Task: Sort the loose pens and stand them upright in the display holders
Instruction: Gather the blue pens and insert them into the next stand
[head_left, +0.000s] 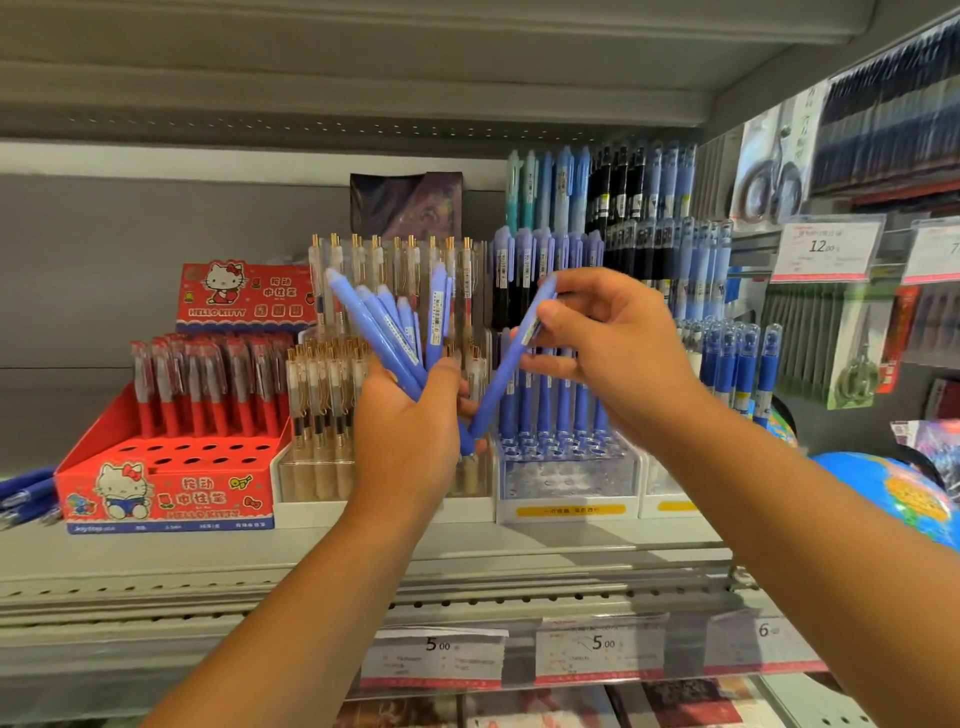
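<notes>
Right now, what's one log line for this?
left hand grips bunch of blue plastic pens | right hand pinches single blue plastic pen

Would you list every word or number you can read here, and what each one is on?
"HELLO KITTY": red box front, and back card.
"5.00": left shelf tag, middle shelf tag.
"6": right shelf tag.
"12.00": hanging tag.
Too blurred: Chinese characters, yellow label, tags' small print.
</notes>
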